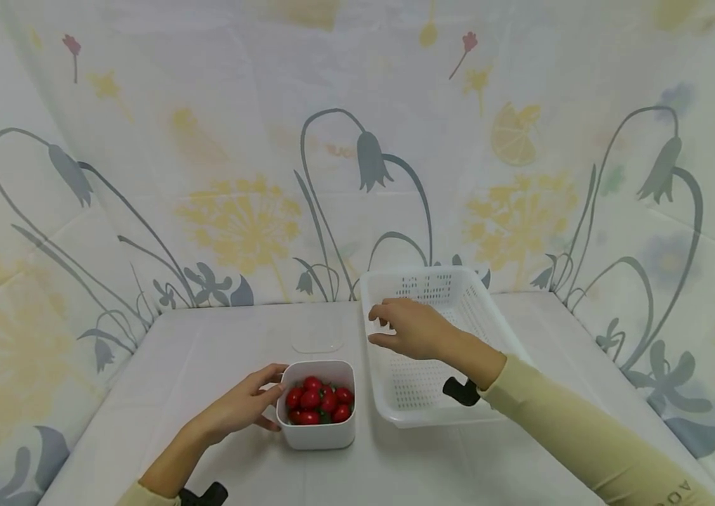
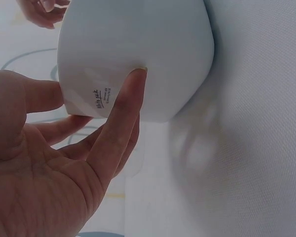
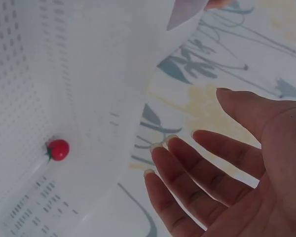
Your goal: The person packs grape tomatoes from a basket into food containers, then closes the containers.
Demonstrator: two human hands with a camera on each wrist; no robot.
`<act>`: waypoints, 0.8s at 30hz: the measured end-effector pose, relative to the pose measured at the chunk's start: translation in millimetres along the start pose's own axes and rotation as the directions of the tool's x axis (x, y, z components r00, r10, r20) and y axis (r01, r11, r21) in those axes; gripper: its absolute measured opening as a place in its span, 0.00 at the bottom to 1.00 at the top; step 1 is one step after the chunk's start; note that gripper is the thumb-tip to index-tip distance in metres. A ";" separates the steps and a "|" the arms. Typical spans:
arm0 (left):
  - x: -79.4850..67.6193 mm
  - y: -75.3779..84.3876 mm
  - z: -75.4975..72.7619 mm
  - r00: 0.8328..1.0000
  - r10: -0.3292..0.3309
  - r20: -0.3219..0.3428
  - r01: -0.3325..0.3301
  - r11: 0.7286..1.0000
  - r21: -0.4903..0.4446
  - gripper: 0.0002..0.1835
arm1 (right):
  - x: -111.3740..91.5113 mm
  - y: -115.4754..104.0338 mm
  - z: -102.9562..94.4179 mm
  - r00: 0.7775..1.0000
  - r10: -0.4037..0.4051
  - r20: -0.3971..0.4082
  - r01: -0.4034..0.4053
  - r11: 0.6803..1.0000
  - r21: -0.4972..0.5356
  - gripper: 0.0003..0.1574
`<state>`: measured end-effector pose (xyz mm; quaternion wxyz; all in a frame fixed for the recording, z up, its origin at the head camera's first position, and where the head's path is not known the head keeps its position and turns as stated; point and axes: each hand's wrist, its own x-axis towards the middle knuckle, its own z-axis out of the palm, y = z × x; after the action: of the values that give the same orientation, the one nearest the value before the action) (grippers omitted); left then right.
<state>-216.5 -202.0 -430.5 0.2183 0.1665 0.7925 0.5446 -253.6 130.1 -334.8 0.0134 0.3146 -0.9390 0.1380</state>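
Small red cherry tomatoes (image 1: 310, 399) fill a white square container (image 1: 319, 439) in front of me. My left hand (image 1: 240, 404) rests against its left side, fingers spread along the outer wall. The left wrist view shows fingertips (image 2: 137, 74) touching that wall (image 2: 172, 44) near small printed lettering. Over the left part of a white perforated basket (image 1: 389, 411), my right hand (image 1: 411, 327) hovers with loosely bent fingers and nothing between them. One cherry tomato (image 3: 58, 149) with a green stem end lies inside the basket, seen in the right wrist view; the right hand hides it from the head view.
A clear, thin lid-like sheet (image 1: 316, 342) lies on the white tabletop (image 1: 225, 337) behind the container. The basket stands right of the container, with a narrow gap between them. Floral-printed sheeting (image 1: 237, 140) encloses the table at the back and sides.
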 end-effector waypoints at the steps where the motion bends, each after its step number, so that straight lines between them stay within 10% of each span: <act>1: -0.3 0.1 0.0 1.000 0.000 0.000 0.000 1.000 -0.001 0.24 | 0.6 4.8 -0.1 1.000 -0.002 0.001 0.002 1.000 0.000 0.19; 24: -1.5 2.5 -0.1 1.000 -0.024 -0.016 0.024 1.000 0.004 0.23 | 40.9 109.0 19.8 0.988 0.103 0.116 -0.122 0.977 0.177 0.29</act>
<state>-215.2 -202.0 -427.9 0.2182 0.1530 0.7973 0.5415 -350.0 184.1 -376.6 -0.0734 0.2676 -0.9381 0.2076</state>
